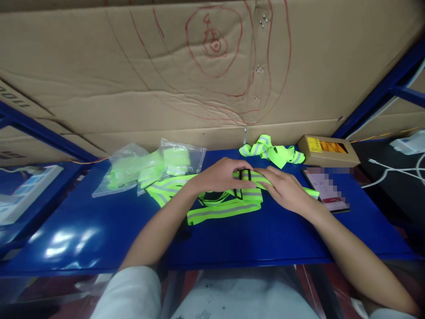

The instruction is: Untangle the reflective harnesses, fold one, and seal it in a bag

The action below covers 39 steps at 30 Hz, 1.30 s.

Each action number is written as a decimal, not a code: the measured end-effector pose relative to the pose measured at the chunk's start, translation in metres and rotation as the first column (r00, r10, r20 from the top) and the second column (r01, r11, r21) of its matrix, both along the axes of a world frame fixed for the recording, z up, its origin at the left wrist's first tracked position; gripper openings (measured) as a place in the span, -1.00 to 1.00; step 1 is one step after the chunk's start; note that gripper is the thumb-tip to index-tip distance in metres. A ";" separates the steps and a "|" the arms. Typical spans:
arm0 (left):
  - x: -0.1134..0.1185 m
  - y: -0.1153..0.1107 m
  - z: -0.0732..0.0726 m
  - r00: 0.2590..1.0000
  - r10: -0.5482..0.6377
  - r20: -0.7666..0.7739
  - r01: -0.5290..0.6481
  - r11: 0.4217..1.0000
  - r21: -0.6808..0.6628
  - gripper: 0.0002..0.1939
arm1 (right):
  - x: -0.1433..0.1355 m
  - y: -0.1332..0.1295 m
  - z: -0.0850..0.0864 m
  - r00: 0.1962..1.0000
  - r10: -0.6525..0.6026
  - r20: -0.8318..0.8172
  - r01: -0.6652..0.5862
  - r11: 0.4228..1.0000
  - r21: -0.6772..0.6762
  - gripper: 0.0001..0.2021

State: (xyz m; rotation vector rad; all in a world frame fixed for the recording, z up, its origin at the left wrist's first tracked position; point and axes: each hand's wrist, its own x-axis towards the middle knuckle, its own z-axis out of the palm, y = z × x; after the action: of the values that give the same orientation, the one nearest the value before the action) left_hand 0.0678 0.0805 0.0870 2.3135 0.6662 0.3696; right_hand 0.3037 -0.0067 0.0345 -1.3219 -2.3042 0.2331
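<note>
gripping neon reflective strap (256,177) around black slide buckle (245,175) with left hand (217,175) and right hand (286,188), seemingly mid-adjustment, next calling for a steady pinch.

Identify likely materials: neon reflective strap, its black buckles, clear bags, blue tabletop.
Reflective strap: fabric webbing, probably synthetic; matte neon, grey stripe, soft folds.
Black buckles: plastic or coated metal; dark, rigid-looking frames.
Clear bags: thin, shiny plastic film; transparent, crinkled.
Blue tabletop: glossy, perhaps painted metal; bright reflections.
</note>
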 end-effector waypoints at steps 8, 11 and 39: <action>-0.006 0.012 -0.002 0.990 0.132 -0.050 -0.126 0.986 0.113 -0.51 | 0.037 0.017 0.003 0.961 -0.093 0.261 0.051 0.985 0.163 -0.52; -0.005 0.015 -0.006 0.990 0.129 -0.056 -0.121 0.985 0.125 -0.51 | 0.044 0.020 0.001 0.962 -0.098 0.254 0.069 0.990 0.121 -0.53; -0.016 -0.030 -0.002 0.911 -0.209 -0.356 0.205 0.977 -0.048 -0.74 | 0.018 0.007 0.009 0.914 0.093 -0.395 -0.193 0.956 -0.220 -0.64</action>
State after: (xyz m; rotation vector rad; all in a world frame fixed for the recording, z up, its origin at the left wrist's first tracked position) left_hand 0.0522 0.0502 0.0848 2.4365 0.5818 -0.1629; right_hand 0.3216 0.0000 0.0435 -1.0997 -2.0826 0.7895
